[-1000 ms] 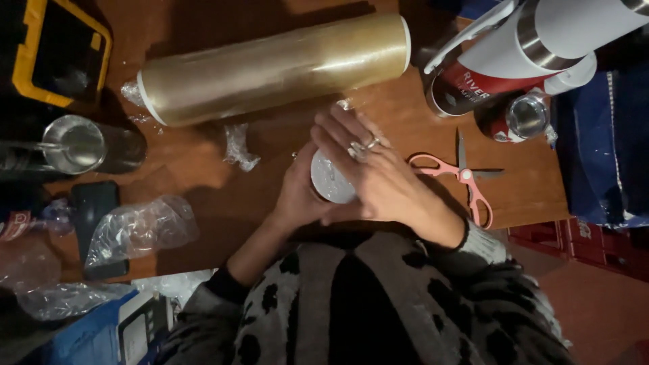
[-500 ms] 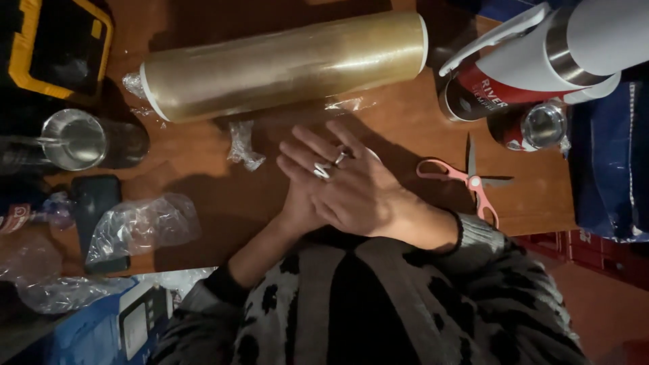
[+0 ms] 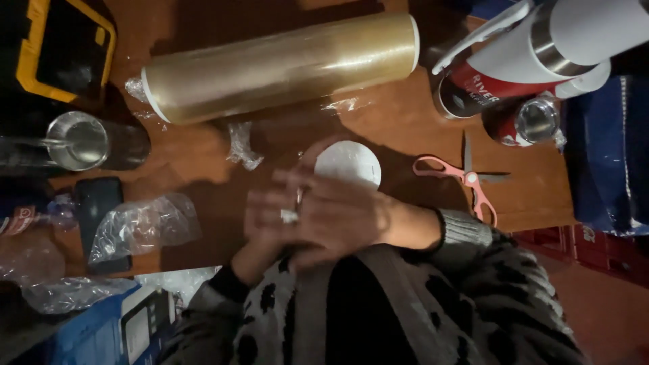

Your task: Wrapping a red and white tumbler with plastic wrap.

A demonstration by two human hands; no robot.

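Big roll of clear film (image 3: 280, 66) across the far side of the wooden table (image 3: 405, 128), long axis running left-right w/ a slight tilt, right end farther away. Lying well beyond both hands, apart from them.

To the right: white tumbler (image 3: 574, 34) on its side over a red can (image 3: 473, 91), second can (image 3: 527, 120) just beside. Pink scissors (image 3: 463, 179) flat on the wood, blades pointing away, handles near the right sleeve.

To the left: steel cup (image 3: 81, 142), dark phone (image 3: 98, 209), crumpled clear bag (image 3: 145, 226) (partly over the phone). Small scrap of film (image 3: 242, 145) between roll and hands.

Then the white round lid-like disc (image 3: 348, 164), showing just past the fingertips, on the far-right side of the clasped hands. Edge tucked under the fingers, rest in plain view.

Right hand (image 3: 331, 216) on top, fingers laid leftward across, ring visible. Left hand (image 3: 260, 240) beneath, mostly covered, blurred w/ motion. Both curled in around the disc's near edge, seemingly gripping it; exact contact of the left cannot be told. Right hand nearer the disc; disc lying away from the body relative to the grip.
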